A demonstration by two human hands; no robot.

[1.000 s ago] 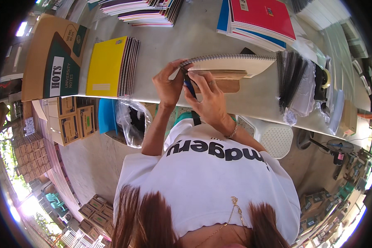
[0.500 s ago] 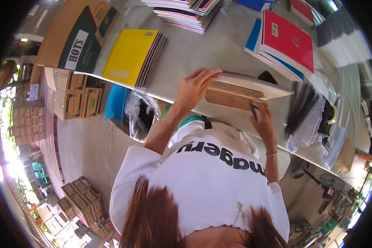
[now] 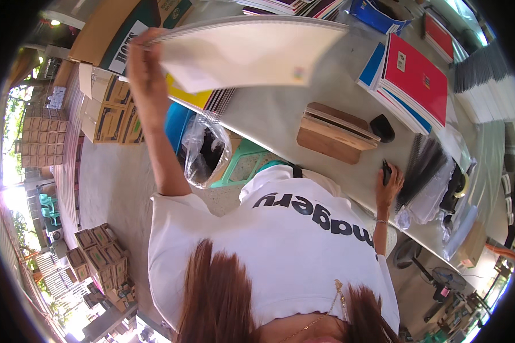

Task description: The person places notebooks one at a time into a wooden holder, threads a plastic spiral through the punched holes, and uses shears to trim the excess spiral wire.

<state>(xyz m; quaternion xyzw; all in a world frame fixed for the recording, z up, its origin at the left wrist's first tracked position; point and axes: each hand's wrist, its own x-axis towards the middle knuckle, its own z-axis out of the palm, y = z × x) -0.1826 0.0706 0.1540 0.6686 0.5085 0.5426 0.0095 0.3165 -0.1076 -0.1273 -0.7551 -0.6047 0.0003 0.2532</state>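
Raised over the left part of the table, a spiral-bound notebook [image 3: 246,54] with pale pages hangs from my left hand [image 3: 145,74], whose fingers grip its left end. It is blurred and partly covers a stack of yellow spiral notebooks [image 3: 191,98]. My right hand [image 3: 390,184] rests by the table's near edge, closed around a small black hand tool [image 3: 386,171] of a kind I cannot make out. Between the hands stands a slotted wooden block [image 3: 335,134], with nothing in its slot. Just right of the block lies a black rounded object [image 3: 382,128].
Red and blue notebooks [image 3: 415,83] are stacked at right, beside loose black binding coils [image 3: 426,166] and clear plastic. More notebooks [image 3: 303,7] and a blue bin [image 3: 377,17] stand at the back. A cardboard box [image 3: 106,31] is at far left; a plastic-lined container [image 3: 209,151] sits below the edge.
My left hand has lifted the spiral notebook off the wooden block and swung it up and left. My right hand, still holding the black tool, has moved right and down to the tabletop.
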